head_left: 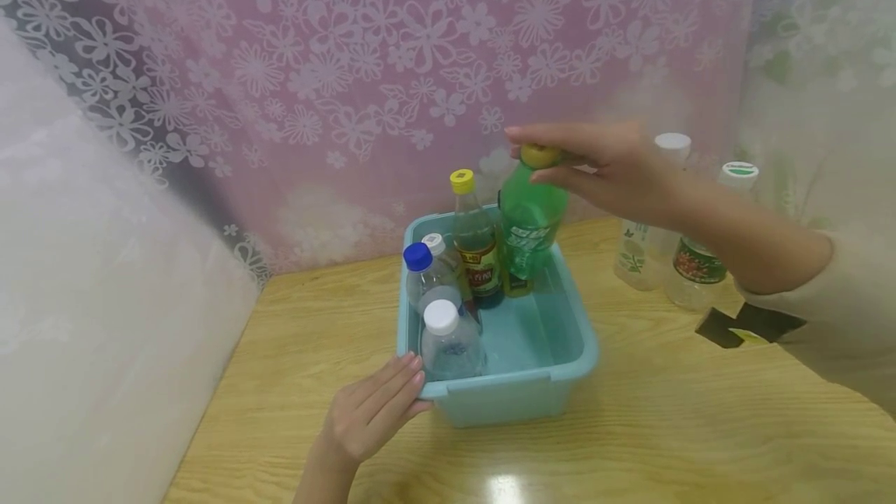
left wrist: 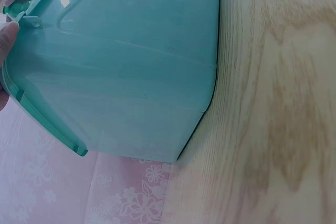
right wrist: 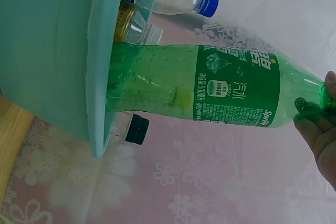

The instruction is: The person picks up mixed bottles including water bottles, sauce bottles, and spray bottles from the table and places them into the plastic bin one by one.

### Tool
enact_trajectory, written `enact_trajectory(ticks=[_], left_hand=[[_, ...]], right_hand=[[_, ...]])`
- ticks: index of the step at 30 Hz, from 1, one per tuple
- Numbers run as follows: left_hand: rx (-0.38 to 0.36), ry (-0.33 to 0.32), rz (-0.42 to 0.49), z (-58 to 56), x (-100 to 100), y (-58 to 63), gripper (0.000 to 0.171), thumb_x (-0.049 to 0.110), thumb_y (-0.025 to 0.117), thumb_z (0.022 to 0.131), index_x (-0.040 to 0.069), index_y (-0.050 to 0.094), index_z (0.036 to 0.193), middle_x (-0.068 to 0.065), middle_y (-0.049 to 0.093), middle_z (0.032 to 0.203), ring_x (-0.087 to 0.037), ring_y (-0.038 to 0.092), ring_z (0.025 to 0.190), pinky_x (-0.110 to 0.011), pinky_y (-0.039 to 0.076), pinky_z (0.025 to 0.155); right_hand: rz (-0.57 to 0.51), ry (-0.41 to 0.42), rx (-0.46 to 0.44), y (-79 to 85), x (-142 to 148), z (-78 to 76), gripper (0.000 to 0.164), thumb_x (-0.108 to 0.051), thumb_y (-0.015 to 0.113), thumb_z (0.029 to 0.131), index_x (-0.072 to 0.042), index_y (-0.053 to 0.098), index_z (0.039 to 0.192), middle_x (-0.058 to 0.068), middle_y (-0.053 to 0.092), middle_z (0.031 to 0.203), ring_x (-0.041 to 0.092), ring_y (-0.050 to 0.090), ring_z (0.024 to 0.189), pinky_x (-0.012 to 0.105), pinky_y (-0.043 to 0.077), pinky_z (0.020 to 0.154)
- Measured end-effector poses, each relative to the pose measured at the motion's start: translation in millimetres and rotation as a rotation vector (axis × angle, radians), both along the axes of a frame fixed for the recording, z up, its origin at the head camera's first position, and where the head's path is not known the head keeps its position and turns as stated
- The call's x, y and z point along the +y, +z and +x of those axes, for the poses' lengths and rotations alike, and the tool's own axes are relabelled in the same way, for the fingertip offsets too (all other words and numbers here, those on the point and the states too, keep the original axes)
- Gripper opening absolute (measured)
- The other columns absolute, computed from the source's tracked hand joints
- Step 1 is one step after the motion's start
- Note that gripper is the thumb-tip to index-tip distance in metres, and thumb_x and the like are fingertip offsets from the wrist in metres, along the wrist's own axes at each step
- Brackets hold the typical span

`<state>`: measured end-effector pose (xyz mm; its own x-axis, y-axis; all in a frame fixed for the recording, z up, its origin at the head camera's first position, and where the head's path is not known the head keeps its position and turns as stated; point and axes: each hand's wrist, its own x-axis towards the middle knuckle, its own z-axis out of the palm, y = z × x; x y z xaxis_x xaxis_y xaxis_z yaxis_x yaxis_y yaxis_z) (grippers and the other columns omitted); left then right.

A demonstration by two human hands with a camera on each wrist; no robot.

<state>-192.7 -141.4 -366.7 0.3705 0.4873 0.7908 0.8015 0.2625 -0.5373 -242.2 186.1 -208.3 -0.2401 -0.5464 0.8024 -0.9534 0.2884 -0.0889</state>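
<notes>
My right hand (head_left: 623, 169) grips a green Sprite bottle (head_left: 532, 216) by its neck and yellow cap. The bottle stands nearly upright, its base inside the light-blue plastic tub (head_left: 586, 348); the right wrist view shows its label (right wrist: 236, 87). At the tub's near left corner, my left hand (head_left: 374, 411) holds the rim, fingers on top and thumb below. Inside the tub are a yellow-capped bottle (head_left: 476, 236), a blue-capped bottle (head_left: 430, 290) and a white-capped bottle (head_left: 453, 348). A dark-capped bottle (right wrist: 137, 128) also shows in the right wrist view.
Right of the tub, two clear white-capped bottles stand on the wooden table (head_left: 294, 379): one (head_left: 635, 259) behind my right forearm, one (head_left: 689, 282) with a green label. A pink floral cloth (head_left: 378, 45) hangs behind, a white surface on the left.
</notes>
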Motion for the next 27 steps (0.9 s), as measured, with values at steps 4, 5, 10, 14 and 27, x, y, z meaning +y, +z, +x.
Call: enact_trajectory(ticks=[4, 5, 10, 14, 27], left_hand=[[0.003, 0.002, -0.002, -0.8, 0, 1.0, 0.022, 0.017, 0.066, 0.088, -0.005, 0.071, 0.088, -0.016, 0.072, 0.082, -0.023, 0.072, 0.070, -0.024, 0.061, 0.062], [0.002, 0.003, -0.004, -0.6, 0, 1.1, 0.022, 0.017, 0.066, 0.088, -0.004, 0.071, 0.087, -0.016, 0.072, 0.081, -0.023, 0.072, 0.070, -0.024, 0.061, 0.062], [0.015, 0.003, 0.001, -2.1, 0, 0.7, 0.023, 0.017, 0.066, 0.088, -0.004, 0.071, 0.087, -0.016, 0.072, 0.081, -0.023, 0.071, 0.070, -0.023, 0.061, 0.062], [0.024, 0.002, 0.009, -2.9, -1, -0.3, 0.023, 0.017, 0.066, 0.088, -0.005, 0.071, 0.088, -0.016, 0.072, 0.081, -0.023, 0.071, 0.071, -0.023, 0.061, 0.062], [0.040, 0.002, 0.017, -2.9, 0, 0.2, 0.023, 0.017, 0.066, 0.088, -0.006, 0.071, 0.089, -0.016, 0.072, 0.081, -0.022, 0.071, 0.071, -0.024, 0.061, 0.061]], right_hand=[[0.027, -0.056, 0.035, -5.7, 1, -7.4, 0.048, 0.004, 0.071, 0.079, -0.007, 0.060, 0.126, 0.017, 0.067, 0.113, 0.007, 0.061, 0.111, 0.015, 0.053, 0.088], [0.033, -0.062, 0.039, -7.3, 2, -9.6, 0.049, 0.003, 0.071, 0.079, -0.007, 0.060, 0.126, 0.017, 0.067, 0.113, 0.008, 0.061, 0.111, 0.015, 0.053, 0.087], [0.047, -0.061, 0.042, -15.8, 0, -21.5, 0.055, 0.007, 0.073, 0.074, -0.006, 0.060, 0.126, 0.019, 0.065, 0.115, 0.019, 0.065, 0.107, 0.015, 0.053, 0.087], [0.055, -0.057, 0.033, -19.5, -4, -27.7, 0.056, 0.009, 0.075, 0.071, -0.002, 0.060, 0.124, 0.019, 0.064, 0.117, 0.028, 0.066, 0.102, 0.015, 0.053, 0.088], [0.130, -0.073, -0.015, -31.0, -10, -41.6, 0.054, 0.005, 0.078, 0.069, 0.002, 0.061, 0.120, 0.013, 0.069, 0.110, 0.024, 0.069, 0.095, 0.018, 0.054, 0.086]])
